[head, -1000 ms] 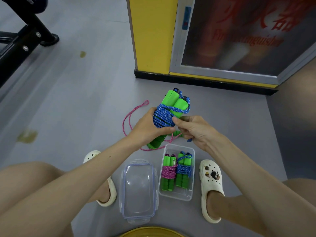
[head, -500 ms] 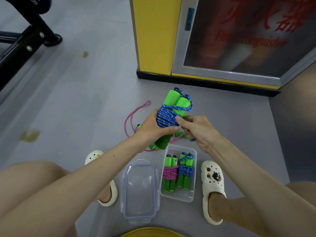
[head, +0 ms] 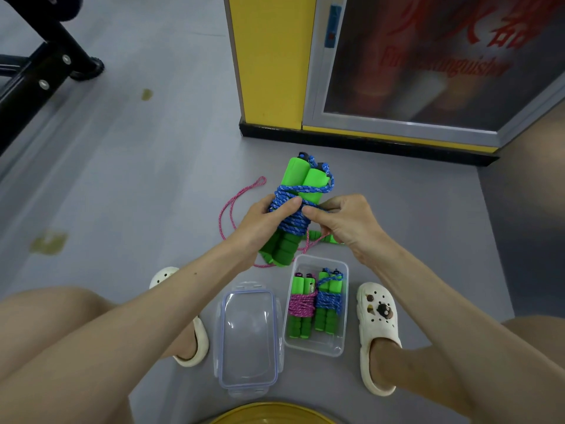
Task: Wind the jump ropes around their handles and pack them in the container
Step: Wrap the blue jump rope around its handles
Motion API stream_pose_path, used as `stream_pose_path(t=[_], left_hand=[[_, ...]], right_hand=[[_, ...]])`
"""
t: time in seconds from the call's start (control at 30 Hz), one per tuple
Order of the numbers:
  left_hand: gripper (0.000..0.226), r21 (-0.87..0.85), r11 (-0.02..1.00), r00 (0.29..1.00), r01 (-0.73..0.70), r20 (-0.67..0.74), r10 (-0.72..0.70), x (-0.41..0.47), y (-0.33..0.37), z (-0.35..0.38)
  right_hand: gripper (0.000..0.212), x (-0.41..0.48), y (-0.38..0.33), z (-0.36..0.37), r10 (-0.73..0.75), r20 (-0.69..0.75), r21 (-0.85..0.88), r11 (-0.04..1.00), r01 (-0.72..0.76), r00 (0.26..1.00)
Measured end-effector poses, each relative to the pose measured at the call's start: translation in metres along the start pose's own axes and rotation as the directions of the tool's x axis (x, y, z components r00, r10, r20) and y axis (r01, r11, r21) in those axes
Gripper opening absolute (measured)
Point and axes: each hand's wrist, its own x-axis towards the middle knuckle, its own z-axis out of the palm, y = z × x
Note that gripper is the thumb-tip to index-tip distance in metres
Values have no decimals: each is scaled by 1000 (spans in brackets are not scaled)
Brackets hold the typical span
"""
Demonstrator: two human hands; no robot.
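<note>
Hands (head: 260,223) (head: 347,223) grip blue rope (head: 292,223) before "Fire extinguisher" cabinet (head: 428,96).

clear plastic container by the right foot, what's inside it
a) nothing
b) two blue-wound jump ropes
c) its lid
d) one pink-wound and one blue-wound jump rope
d: the clear plastic container holds a pink-wound green-handled jump rope lying beside a blue-wound green-handled jump rope.

Grey floor (head: 137,179), yellow panel (head: 270,62), even indoor light.
The smooth floor carries two olive stains (head: 49,241); the panel sits on a black plinth (head: 367,145) beside a metal-framed glass door (head: 428,71) with blurred red "Fire extinguisher" lettering; a bolted black metal frame (head: 36,78) stands upper left.
</note>
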Motion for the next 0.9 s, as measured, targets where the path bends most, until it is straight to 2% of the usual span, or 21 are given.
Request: stream_pose_path(t=[0.13, 0.23, 0.33, 0.53, 0.6, 0.73, 0.9], left_hand=[[34, 29, 1000, 1000, 8, -10, -8, 2, 0, 3], [34, 56, 998, 1000, 11, -26, -10, 5, 1, 1], [32, 95, 995, 1000, 2, -7, -1, 6, 4, 1], [31, 132, 991, 1000, 13, 3, -13, 6, 4, 0], [31, 127, 991, 999, 32, 13, -34, 6, 4, -2], [28, 108, 993, 998, 51, 43, -56, 4, 8, -3], [27, 130, 990, 998, 52, -47, -46, -1, 8, 4]], right_hand=[[18, 4, 3, -6, 18, -87, -3, 1000, -18, 996], [8, 1, 3, -7, -80, -165, -85, 994, 67, 983], [6, 0, 5, -5, -194, -196, -154, 974, 165, 961], [10, 1, 5, -3, -331, -80, -264, 917, 300, 940], [8, 3, 6, -1, -393, -88, -310, 884, 350, 915], [19, 6, 9, 5, -506, -135, -403, 813, 420, 852], [10, 8, 12, 6, -578, -91, -445, 752, 486, 811]])
